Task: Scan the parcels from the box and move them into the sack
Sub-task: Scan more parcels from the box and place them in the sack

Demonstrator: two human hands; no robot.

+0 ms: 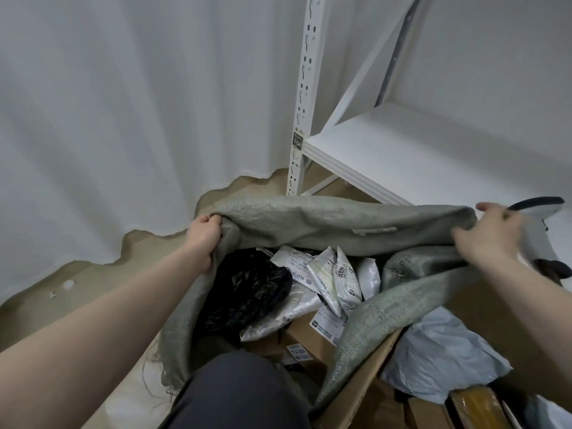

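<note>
A grey-green woven sack (pixel 334 226) stands open in front of me on the floor. My left hand (pixel 204 235) grips its rim at the left. My right hand (pixel 486 235) grips the rim at the right, stretching the mouth wide. Inside lie a black plastic parcel (pixel 247 289), several white and silver mailer bags (pixel 328 274) and a brown carton with a label (pixel 306 339). The cardboard box (pixel 365 385) sits at the lower right, holding a pale blue-grey bag (pixel 445 357) and a yellow-taped parcel (pixel 476 407).
A white metal shelf rack (pixel 387 150) stands behind the sack, its post marked 1-04. White curtains (pixel 123 103) hang to the floor at the left. My dark-trousered knee (pixel 235 394) is at the bottom centre. A dark and white object (pixel 538 205) lies beyond my right hand.
</note>
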